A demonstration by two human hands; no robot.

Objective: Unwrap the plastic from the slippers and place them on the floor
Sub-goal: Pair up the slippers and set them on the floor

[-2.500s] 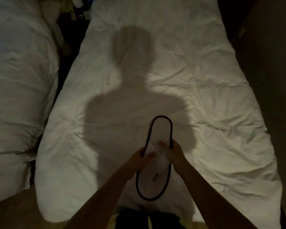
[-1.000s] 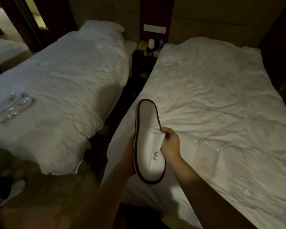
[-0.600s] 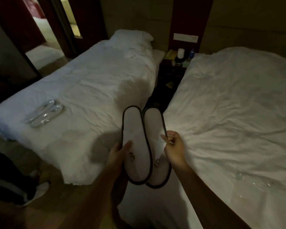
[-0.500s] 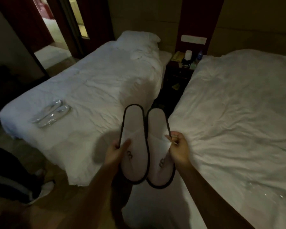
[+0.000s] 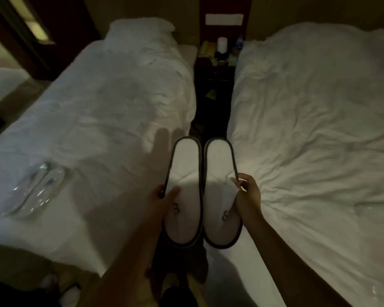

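Note:
Two white slippers with dark trim hang side by side in the air over the gap between two beds. My left hand grips the left slipper at its outer edge. My right hand pinches the strap of the right slipper. Both slippers are bare, with no plastic on them. A second pair of slippers in clear plastic lies on the left bed. Crumpled clear plastic lies on the right bed.
A dark nightstand with a cup and bottles stands between the beds at the far end. A narrow strip of dark floor runs between the beds. A doorway is at the far left. Dark shoes lie at the bottom left.
The stacked slippers have been split apart, one in each hand. My view turned from the right bed to the gap between the beds, and the slippers now hang over that gap.

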